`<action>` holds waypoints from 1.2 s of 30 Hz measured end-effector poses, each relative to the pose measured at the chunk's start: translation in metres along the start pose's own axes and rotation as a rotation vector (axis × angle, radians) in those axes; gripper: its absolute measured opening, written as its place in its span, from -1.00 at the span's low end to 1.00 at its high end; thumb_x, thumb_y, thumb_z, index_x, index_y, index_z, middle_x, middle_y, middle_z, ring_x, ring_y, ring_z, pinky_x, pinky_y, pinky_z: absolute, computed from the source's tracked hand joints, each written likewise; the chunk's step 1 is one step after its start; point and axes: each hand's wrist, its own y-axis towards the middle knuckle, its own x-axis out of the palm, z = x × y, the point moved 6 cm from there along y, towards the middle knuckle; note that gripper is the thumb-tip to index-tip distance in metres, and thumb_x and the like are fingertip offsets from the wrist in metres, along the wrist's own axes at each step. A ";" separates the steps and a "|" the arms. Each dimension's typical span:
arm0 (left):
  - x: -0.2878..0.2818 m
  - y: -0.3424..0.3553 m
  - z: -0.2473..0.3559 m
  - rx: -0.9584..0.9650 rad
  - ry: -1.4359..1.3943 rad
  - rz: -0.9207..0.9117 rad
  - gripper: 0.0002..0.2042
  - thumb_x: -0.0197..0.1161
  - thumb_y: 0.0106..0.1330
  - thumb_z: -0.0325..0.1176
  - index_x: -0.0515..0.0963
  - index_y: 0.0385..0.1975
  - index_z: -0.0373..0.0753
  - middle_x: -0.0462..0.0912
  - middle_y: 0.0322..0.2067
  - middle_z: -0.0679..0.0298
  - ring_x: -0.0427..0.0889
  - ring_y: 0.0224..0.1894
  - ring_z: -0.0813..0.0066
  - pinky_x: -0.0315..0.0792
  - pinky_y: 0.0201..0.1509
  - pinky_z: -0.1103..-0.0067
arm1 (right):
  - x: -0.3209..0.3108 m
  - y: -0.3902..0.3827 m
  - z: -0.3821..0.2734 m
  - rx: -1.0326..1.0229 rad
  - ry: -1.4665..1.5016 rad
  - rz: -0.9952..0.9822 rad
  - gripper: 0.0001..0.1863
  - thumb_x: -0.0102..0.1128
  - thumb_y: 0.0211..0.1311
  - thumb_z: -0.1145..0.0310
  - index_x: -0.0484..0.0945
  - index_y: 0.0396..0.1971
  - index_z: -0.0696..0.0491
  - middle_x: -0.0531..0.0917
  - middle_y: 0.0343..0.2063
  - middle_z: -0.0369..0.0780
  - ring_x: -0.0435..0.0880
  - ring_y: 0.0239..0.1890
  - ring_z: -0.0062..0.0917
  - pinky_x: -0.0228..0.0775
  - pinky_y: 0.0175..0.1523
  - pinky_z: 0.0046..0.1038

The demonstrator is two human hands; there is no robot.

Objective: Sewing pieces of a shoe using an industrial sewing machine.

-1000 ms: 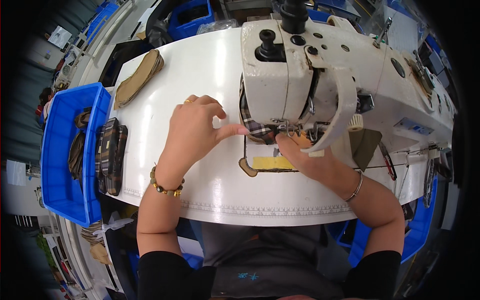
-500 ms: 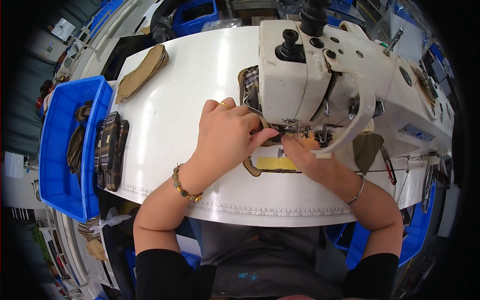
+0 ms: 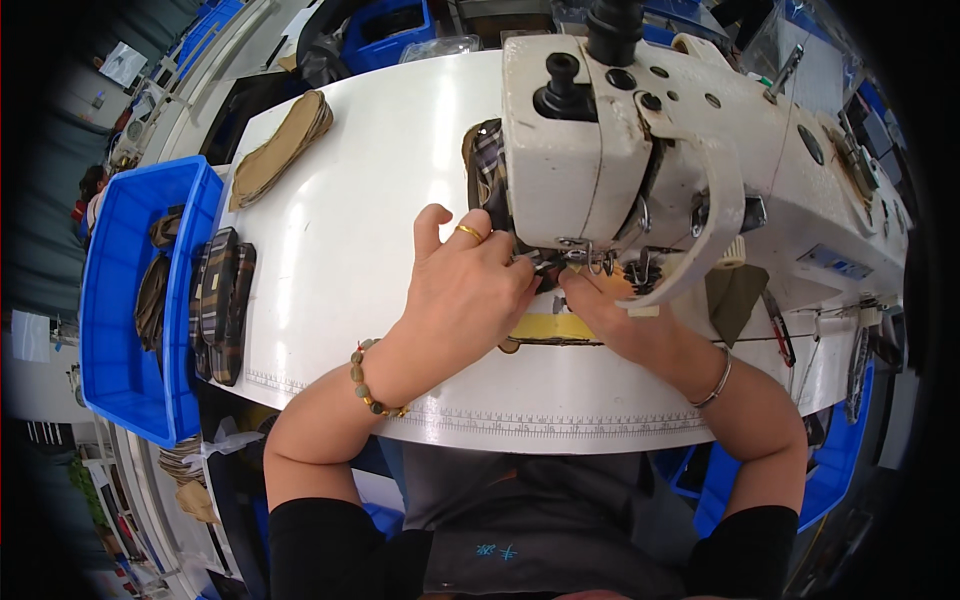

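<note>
A white sewing machine (image 3: 560,170) stands on the white table (image 3: 350,250). A plaid fabric piece with tan and dark edging (image 3: 488,150) lies left of its head and runs under the presser foot (image 3: 590,255). My left hand (image 3: 470,295), with a gold ring and beaded bracelet, grips that piece just left of the foot, fingers bent and partly hiding it. My right hand (image 3: 610,320), with a silver bangle, pinches the piece's edge at the foot; its fingertips are partly hidden by the machine. Below them is a yellow strip (image 3: 545,326) on the machine bed.
A blue bin (image 3: 100,300) with dark fabric pieces stands at left, beside stacked plaid pieces (image 3: 220,300). Tan cut pieces (image 3: 280,150) lie at back left. An olive piece (image 3: 738,298) and red-handled snips (image 3: 778,330) are at right. A person (image 3: 92,185) is at far left.
My left hand has moved rightward onto the fabric and closed its fingers on it. The plaid piece's far end has shifted left from behind the machine head. My right hand stays by the foot.
</note>
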 end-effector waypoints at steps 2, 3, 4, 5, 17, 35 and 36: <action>-0.005 0.002 0.004 0.001 0.008 0.013 -0.90 0.39 0.04 -0.32 0.66 -0.63 -0.14 0.57 -0.44 0.34 0.47 -0.17 0.35 0.13 0.21 0.14 | 0.001 0.001 0.003 0.077 0.085 -0.005 -0.93 0.28 0.17 0.51 0.66 -0.34 0.12 0.62 -0.64 -0.25 0.68 -0.58 -0.42 0.43 -0.50 -0.43; -0.007 0.003 0.005 0.002 0.017 0.026 -0.90 0.38 0.05 -0.32 0.66 -0.62 -0.15 0.57 -0.39 0.32 0.46 -0.12 0.34 0.08 0.27 0.06 | 0.001 0.001 0.006 0.153 0.169 -0.011 -0.95 0.30 0.18 0.50 0.66 -0.37 0.12 0.61 -0.66 -0.24 0.67 -0.59 -0.42 0.42 -0.50 -0.42; -0.007 0.003 0.004 0.002 0.017 0.025 -0.90 0.38 0.05 -0.32 0.66 -0.62 -0.15 0.57 -0.39 0.32 0.46 -0.12 0.34 0.08 0.27 0.06 | 0.000 0.002 0.006 0.153 0.170 -0.011 -0.95 0.30 0.18 0.50 0.66 -0.37 0.12 0.61 -0.66 -0.24 0.67 -0.59 -0.42 0.42 -0.50 -0.42; -0.005 0.002 0.004 0.029 0.009 0.028 -0.89 0.38 0.06 -0.32 0.66 -0.61 -0.16 0.57 -0.36 0.32 0.48 -0.11 0.34 0.08 0.30 0.07 | -0.002 0.004 0.002 0.090 0.116 -0.009 -0.95 0.31 0.18 0.49 0.66 -0.37 0.13 0.61 -0.65 -0.23 0.67 -0.59 -0.41 0.43 -0.50 -0.41; 0.041 0.003 -0.031 -0.123 -0.648 -0.191 -0.84 0.43 0.16 -0.30 0.76 -0.28 -0.11 0.71 -0.28 0.31 0.59 -0.11 0.31 0.14 0.23 0.26 | -0.010 0.006 -0.009 -0.152 -0.059 0.082 -0.92 0.29 0.10 0.50 0.66 -0.37 0.07 0.64 -0.57 -0.22 0.67 -0.56 -0.34 0.49 -0.47 -0.37; 0.031 0.011 -0.028 -0.001 -0.465 -0.173 -0.81 0.45 0.11 -0.26 0.77 -0.26 -0.01 0.74 -0.25 0.40 0.59 -0.05 0.29 0.17 0.23 0.27 | -0.001 -0.013 -0.025 -0.176 -0.303 -0.249 -0.56 0.24 -0.02 0.45 0.63 -0.04 0.12 0.55 -0.67 -0.24 0.61 -0.62 -0.38 0.44 -0.51 -0.32; 0.031 0.011 -0.028 0.011 -0.455 -0.165 -0.81 0.45 0.11 -0.26 0.77 -0.25 -0.01 0.74 -0.24 0.41 0.59 -0.04 0.29 0.17 0.24 0.27 | -0.001 -0.013 -0.025 -0.169 -0.296 -0.259 -0.56 0.24 -0.02 0.45 0.63 -0.04 0.12 0.56 -0.66 -0.23 0.62 -0.61 -0.37 0.45 -0.51 -0.31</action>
